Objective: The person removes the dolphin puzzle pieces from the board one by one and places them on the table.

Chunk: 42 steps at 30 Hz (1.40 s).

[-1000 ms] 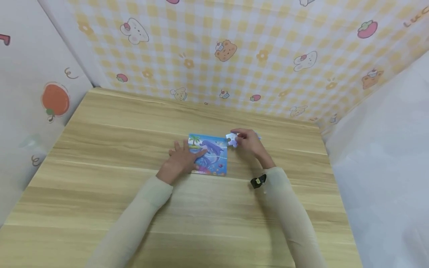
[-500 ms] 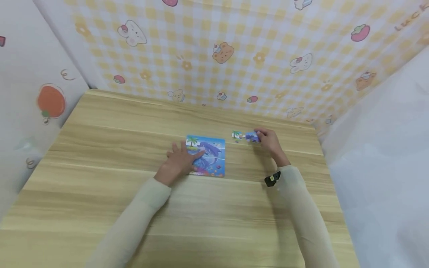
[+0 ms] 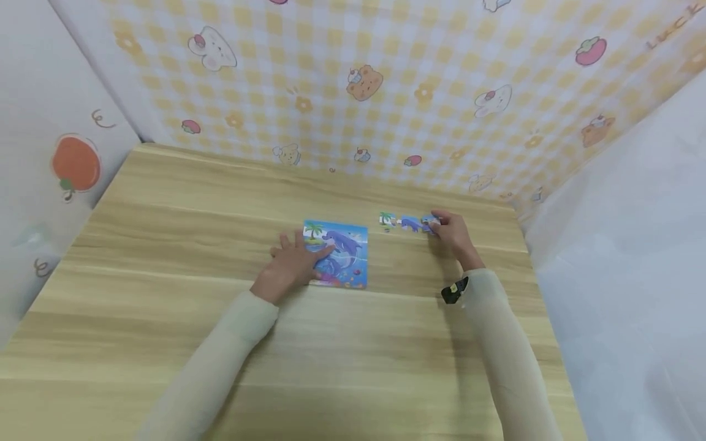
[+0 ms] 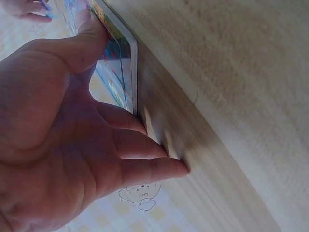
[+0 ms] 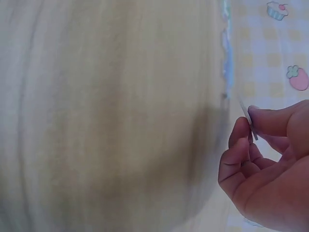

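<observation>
My left hand (image 3: 289, 266) lies with fingers spread at the left edge of a square dolphin picture board (image 3: 355, 260). In the left wrist view its thumb lies over the board (image 4: 116, 72), while other fingertips touch the table beside it. Farther right, my right hand (image 3: 453, 234) pinches a small blue jigsaw piece (image 3: 428, 222) between thumb and fingers. The right wrist view shows that jigsaw piece (image 5: 245, 112) edge-on and tilted. Just left of it lie a jigsaw piece with a purple dolphin (image 3: 409, 224) and a jigsaw piece with a palm tree (image 3: 387, 219), in a row.
A wood-grain table (image 3: 342, 355) lies under everything. Behind it rises a yellow checked cloth (image 3: 309, 73) with cartoon prints. White sheets (image 3: 623, 245) stand along the sides. A black strap (image 3: 455, 290) is at my right wrist.
My right hand has moved right from beside the board, past the palm tree and dolphin pieces, to the right end of the row. My left hand stays on the board.
</observation>
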### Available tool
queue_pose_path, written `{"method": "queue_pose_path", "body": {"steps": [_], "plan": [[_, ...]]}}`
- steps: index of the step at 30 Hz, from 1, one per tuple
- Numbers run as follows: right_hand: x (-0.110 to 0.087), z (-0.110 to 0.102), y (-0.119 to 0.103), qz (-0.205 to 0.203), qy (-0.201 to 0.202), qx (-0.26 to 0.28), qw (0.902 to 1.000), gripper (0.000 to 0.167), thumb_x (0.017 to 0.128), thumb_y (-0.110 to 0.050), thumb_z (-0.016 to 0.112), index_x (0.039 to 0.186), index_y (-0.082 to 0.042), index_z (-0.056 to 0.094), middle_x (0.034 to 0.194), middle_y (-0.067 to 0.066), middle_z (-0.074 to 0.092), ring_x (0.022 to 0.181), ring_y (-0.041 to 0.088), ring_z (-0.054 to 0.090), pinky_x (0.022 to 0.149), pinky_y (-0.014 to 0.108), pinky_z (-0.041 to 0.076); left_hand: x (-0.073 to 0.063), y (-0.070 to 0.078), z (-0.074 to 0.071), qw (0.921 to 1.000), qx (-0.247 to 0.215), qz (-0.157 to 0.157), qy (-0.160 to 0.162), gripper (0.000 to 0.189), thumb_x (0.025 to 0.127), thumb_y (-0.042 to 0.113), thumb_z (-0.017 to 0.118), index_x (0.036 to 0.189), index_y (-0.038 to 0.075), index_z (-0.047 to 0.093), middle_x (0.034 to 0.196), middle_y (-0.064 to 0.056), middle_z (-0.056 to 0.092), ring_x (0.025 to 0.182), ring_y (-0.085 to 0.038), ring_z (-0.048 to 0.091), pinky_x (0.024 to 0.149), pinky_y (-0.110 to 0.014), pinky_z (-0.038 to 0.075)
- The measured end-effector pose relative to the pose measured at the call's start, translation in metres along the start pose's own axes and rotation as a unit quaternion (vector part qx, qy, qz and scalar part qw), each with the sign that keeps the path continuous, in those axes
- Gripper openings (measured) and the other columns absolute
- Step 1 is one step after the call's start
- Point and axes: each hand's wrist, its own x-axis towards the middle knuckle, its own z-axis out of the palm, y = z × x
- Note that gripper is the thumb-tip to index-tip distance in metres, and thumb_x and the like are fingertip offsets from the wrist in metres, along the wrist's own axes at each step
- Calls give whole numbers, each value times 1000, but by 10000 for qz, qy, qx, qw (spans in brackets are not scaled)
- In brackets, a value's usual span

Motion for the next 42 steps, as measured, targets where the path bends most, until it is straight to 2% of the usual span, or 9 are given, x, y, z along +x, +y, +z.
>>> {"method": "queue_pose_path", "body": {"steps": [5,11,15,18,21,26,30,36,42], "plan": [[2,-1,9,130,362,-74,9992,44,98,-8,58,141,-3,53,124,27,59,100,25,55,75,21,45,2,3,-1,9999,-137,90,34,69,97,39,60,157,34,26,157,-40,3,138,-68,5,102,-79,27],[3,6,7,-75,450,-944,9945,45,94,-12,62,136,0,56,129,30,60,114,40,58,95,48,49,1,1,0,9999,-6,-73,-101,70,97,41,59,157,35,24,158,-39,2,139,-67,4,103,-78,27],[5,9,4,-57,397,-1101,9931,45,93,-12,62,136,0,58,137,28,56,118,41,56,100,53,47,-1,0,0,9999,90,-67,-102,69,98,41,58,157,36,24,158,-39,3,139,-67,7,102,-77,29],[4,9,3,36,373,-1173,9924,44,94,-14,61,136,-2,58,138,27,56,111,37,58,94,49,49,-2,0,-1,9999,109,-50,-106,69,98,41,58,157,35,24,157,-39,3,139,-67,8,103,-76,30],[3,8,2,136,332,-1283,9911,43,95,-17,61,136,-5,60,136,26,57,98,33,60,77,42,50,-1,-1,-1,9999,112,-44,-114,69,98,41,57,157,35,23,157,-39,3,139,-67,7,103,-77,29],[0,7,2,204,243,-1380,9899,42,96,-19,62,136,-7,60,132,25,60,75,23,55,57,29,41,0,-1,-1,9999,108,-27,-124,70,98,42,57,158,36,22,157,-40,2,138,-67,6,103,-77,28],[1,6,3,154,312,-1380,9898,42,96,-19,62,136,-6,60,129,25,61,67,16,49,55,27,39,0,-1,-2,10000,80,27,-50,69,98,41,57,157,35,24,157,-40,3,138,-67,7,103,-77,28],[1,7,4,41,430,-1326,9902,41,97,-21,58,136,-7,60,122,25,64,66,16,49,56,27,39,-2,-1,-2,9999,128,54,14,68,98,41,56,157,35,24,157,-40,4,138,-68,8,103,-77,29],[-3,13,-7,-224,702,-1178,9903,38,99,-23,56,133,-7,63,130,28,61,61,16,52,47,23,39,-5,-1,2,9997,191,88,116,65,99,41,54,157,36,24,156,-41,3,137,-68,10,103,-76,29]]}}
